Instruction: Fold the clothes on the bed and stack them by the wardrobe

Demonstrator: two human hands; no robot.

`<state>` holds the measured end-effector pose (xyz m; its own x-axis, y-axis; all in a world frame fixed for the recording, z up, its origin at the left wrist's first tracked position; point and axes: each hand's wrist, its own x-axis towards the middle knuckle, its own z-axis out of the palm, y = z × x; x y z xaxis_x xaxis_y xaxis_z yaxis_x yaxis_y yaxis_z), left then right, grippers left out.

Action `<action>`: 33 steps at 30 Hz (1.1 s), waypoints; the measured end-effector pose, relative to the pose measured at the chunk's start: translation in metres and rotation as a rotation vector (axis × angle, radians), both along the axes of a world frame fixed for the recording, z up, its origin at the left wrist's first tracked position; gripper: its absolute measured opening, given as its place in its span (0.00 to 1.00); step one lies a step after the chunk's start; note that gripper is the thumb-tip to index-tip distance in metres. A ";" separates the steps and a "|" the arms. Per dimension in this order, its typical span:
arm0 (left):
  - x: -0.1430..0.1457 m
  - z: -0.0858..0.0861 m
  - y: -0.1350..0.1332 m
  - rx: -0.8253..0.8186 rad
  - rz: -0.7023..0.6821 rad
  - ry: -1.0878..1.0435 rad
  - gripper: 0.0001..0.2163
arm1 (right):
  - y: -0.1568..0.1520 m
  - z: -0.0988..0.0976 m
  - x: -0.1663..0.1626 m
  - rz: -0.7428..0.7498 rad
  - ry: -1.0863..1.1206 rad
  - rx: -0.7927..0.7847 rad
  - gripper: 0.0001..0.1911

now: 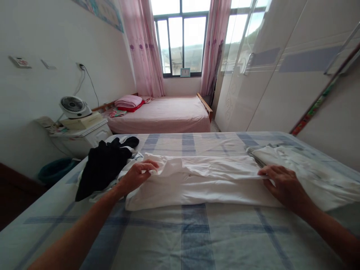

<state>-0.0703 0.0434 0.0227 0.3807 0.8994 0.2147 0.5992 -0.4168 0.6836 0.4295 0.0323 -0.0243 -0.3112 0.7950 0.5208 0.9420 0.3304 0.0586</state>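
The left hand and the right hand hold a folded white cloth toward its two ends on the near bed.
The white cloth lies lengthwise from left to right, its upper layer wrinkled and slightly raised at the left. The left hand's thumb and index finger nearly meet, pinching the lifted edge near the left end; the right hand, thumb below and bent fingers above, has a fold pinched at the right end, with hardly any gap. To the left, black clothing lies heaped over paler clothes; to the right, white clothing spreads just beside the right hand. On the far side, a pink-covered bed stands below a window.
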 end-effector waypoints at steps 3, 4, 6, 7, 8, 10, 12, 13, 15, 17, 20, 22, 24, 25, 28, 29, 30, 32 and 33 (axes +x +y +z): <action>-0.009 0.004 -0.009 -0.219 -0.122 0.010 0.09 | -0.004 -0.004 0.006 0.038 0.011 -0.114 0.11; -0.011 0.007 -0.011 -0.256 -0.137 0.008 0.09 | -0.003 -0.005 0.007 0.034 0.035 -0.147 0.09; -0.014 0.012 -0.014 -0.271 -0.134 -0.034 0.07 | 0.000 -0.006 0.009 0.009 0.078 -0.183 0.08; -0.014 0.016 -0.015 -0.274 -0.135 -0.053 0.07 | 0.002 -0.006 0.008 0.000 0.084 -0.199 0.09; -0.013 0.019 -0.016 -0.280 -0.140 -0.061 0.08 | 0.004 -0.005 0.006 -0.006 0.084 -0.218 0.12; -0.008 0.023 -0.016 -0.288 -0.150 -0.037 0.13 | 0.005 -0.001 -0.003 -0.014 0.096 -0.259 0.18; 0.001 0.024 -0.016 -0.234 -0.116 0.012 0.15 | 0.004 0.007 -0.019 0.004 0.135 -0.275 0.20; 0.006 0.022 -0.016 -0.173 -0.088 0.042 0.16 | 0.003 0.012 -0.030 0.030 0.156 -0.270 0.19; 0.018 0.015 -0.012 -0.005 -0.062 0.142 0.17 | 0.002 0.023 -0.056 0.124 0.175 -0.247 0.18; 0.025 0.007 -0.002 0.167 -0.036 0.300 0.17 | 0.004 0.036 -0.087 0.248 0.177 -0.245 0.18; 0.025 -0.004 0.022 0.293 0.088 0.479 0.18 | 0.015 0.049 -0.139 0.397 0.203 -0.297 0.20; 0.018 -0.010 0.039 0.291 0.143 0.533 0.18 | 0.028 0.051 -0.175 0.477 0.241 -0.332 0.20; 0.009 -0.017 0.053 0.263 0.132 0.581 0.18 | 0.041 0.049 -0.210 0.552 0.263 -0.358 0.22; 0.005 -0.021 0.058 0.249 0.124 0.608 0.18 | 0.047 0.047 -0.226 0.581 0.268 -0.368 0.25; -0.006 -0.034 0.065 0.220 0.145 0.664 0.19 | 0.057 0.038 -0.256 0.632 0.271 -0.405 0.28; -0.008 -0.037 0.066 0.215 0.163 0.671 0.20 | 0.057 0.036 -0.260 0.634 0.274 -0.412 0.26; -0.008 -0.040 0.065 0.211 0.182 0.672 0.20 | 0.055 0.034 -0.260 0.620 0.283 -0.409 0.23; -0.006 -0.041 0.061 0.217 0.225 0.655 0.21 | 0.047 0.035 -0.254 0.540 0.319 -0.364 0.16; -0.004 -0.040 0.058 0.229 0.248 0.637 0.20 | 0.041 0.037 -0.250 0.483 0.342 -0.329 0.13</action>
<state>-0.0742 0.1018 -0.0173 0.2850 0.9346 0.2127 0.9481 -0.3075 0.0811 0.1798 0.0731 0.0127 -0.5321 0.7422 0.4075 0.6317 0.6684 -0.3927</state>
